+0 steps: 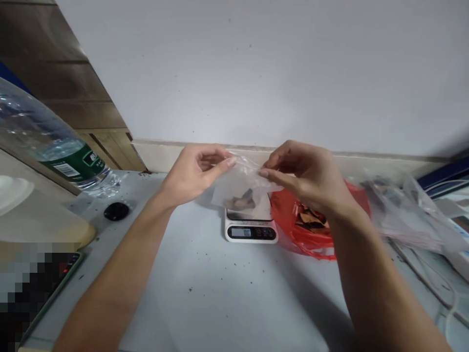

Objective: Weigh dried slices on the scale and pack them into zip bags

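Note:
A small clear plastic bag [238, 188] with some brown dried pieces at its bottom hangs between my two hands. My left hand [198, 168] pinches the bag's top edge at its left corner. At the other corner, my right hand [298, 171] grips the same edge between thumb and fingers. Just below and behind the bag stands a white digital kitchen scale [252, 232], its display reading 0.0; the bag covers part of its platform. Right of the scale, partly hidden by my right wrist, lies an open red plastic bag [289, 227] holding dried brown pieces [311, 220].
A large water bottle [73, 156] leans in at the left, near a black round lid [116, 211] and a pale container [40, 215]. A screened device [47, 288] lies front left. Clear bags [406, 215] and cables [432, 278] occupy the right. A wall [256, 73] rises behind.

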`<state>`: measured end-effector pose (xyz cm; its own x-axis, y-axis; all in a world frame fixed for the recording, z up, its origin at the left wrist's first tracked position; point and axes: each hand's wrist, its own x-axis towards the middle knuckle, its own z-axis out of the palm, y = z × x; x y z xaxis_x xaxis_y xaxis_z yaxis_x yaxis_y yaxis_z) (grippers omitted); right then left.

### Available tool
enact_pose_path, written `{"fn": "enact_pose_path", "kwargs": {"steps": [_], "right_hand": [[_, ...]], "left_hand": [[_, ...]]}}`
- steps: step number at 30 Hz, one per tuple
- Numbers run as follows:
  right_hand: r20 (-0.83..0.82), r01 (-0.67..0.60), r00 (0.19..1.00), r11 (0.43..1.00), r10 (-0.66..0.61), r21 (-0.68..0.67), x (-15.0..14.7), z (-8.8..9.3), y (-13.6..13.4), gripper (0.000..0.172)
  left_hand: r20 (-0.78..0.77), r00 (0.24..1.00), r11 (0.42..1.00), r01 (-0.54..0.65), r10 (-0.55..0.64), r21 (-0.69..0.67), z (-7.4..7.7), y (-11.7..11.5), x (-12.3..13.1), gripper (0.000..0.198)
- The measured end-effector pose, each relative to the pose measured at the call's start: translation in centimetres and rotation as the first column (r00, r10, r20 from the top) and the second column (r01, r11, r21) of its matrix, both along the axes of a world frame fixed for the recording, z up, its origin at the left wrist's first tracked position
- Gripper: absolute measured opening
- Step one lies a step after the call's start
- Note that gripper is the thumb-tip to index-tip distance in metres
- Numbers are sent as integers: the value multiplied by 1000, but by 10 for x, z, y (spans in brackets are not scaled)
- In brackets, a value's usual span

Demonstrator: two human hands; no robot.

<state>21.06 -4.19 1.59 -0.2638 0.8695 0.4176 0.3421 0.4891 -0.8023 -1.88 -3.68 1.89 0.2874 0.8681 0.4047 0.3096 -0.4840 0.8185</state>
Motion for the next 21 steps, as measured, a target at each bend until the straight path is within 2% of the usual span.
{"fn": "enact_pose_path", "kwargs": {"steps": [4, 11, 17, 21], "right_hand": [[-15, 40, 999, 997, -39, 61, 5, 3, -2, 41], [224, -18, 975, 997, -1, 81, -1, 11, -9, 25], [130, -70, 990, 995, 61, 64, -14, 10, -12, 20], [114, -108, 988, 994, 103, 35, -14, 11, -14, 23]], "left_hand": [[-79, 995, 996, -48, 54, 72, 3, -3, 0, 18], [-180, 979, 956, -41, 96, 289, -4, -8, 10, 22], [-289, 955, 937, 46, 60, 347, 0, -15, 13, 23], [-354, 935, 920, 127, 13, 370, 2, -17, 11, 21]]}}
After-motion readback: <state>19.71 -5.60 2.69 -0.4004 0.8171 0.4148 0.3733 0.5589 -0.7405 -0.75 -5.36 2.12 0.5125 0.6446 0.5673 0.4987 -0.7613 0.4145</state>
